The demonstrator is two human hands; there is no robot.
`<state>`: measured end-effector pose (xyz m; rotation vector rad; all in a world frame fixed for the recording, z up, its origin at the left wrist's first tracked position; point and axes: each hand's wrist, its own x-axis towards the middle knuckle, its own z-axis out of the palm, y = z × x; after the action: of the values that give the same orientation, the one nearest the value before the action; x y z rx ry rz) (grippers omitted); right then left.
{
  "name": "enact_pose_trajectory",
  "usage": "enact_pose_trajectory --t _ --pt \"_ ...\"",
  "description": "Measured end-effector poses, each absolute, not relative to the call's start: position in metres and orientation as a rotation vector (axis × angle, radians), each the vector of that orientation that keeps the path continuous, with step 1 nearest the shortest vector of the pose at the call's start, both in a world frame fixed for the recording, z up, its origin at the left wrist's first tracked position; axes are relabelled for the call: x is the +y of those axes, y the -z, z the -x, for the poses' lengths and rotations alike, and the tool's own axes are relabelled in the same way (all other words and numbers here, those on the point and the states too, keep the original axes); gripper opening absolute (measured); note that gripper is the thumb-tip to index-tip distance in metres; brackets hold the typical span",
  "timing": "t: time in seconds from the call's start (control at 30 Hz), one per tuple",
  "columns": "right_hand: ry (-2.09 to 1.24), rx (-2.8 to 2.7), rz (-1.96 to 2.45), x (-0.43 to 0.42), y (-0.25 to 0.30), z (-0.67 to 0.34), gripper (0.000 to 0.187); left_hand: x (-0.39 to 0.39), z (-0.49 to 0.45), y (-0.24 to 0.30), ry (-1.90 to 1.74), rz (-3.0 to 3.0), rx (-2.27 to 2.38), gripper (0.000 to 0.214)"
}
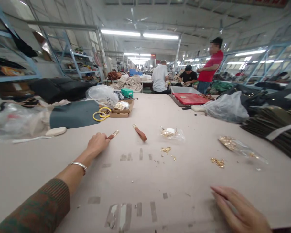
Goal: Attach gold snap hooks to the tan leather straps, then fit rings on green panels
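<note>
My left hand (98, 143) is closed around a brown leather wrist strap (111, 137), whose gold metal clasp pokes out past the fingers. Most of that strap is hidden in the hand. To its right, a second brown leather wrist strap (140, 134) with a gold clasp lies looped on the table. My right hand (240, 208) is low at the right, fingers stretched out, with nothing visible in it. Beyond it lies a small pile of gold metal pieces (217, 162). Another gold pile (166, 149) is nearer the middle, below a clear bag of gold hardware (171, 132).
A second bag of gold pieces (229, 144) lies at right, near stacked dark panels (274, 126). Yellow rings (100, 116) and a cardboard box (122, 111) stand at far left. Tape patches (152, 211) mark the table (184, 181). A person in red (210, 69) stands beyond.
</note>
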<state>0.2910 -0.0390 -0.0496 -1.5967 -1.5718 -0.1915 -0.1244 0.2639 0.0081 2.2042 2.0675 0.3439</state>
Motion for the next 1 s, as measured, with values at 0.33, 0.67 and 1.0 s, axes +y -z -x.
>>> enact_pose_trajectory --t 0.33,0.67,1.0 --pt "0.037 -2.002 1.846 0.089 0.026 -0.206 0.027 0.247 0.145 -0.011 -0.640 -1.860 2.001 0.011" --pt "-0.036 -2.006 1.982 0.128 0.029 -0.190 0.022 0.121 0.100 -0.026 -0.863 -1.302 1.300 0.042" --pt "-0.809 -1.506 1.563 0.055 0.020 -0.199 0.038 0.045 0.038 -0.008 -0.887 -0.952 0.979 0.028"
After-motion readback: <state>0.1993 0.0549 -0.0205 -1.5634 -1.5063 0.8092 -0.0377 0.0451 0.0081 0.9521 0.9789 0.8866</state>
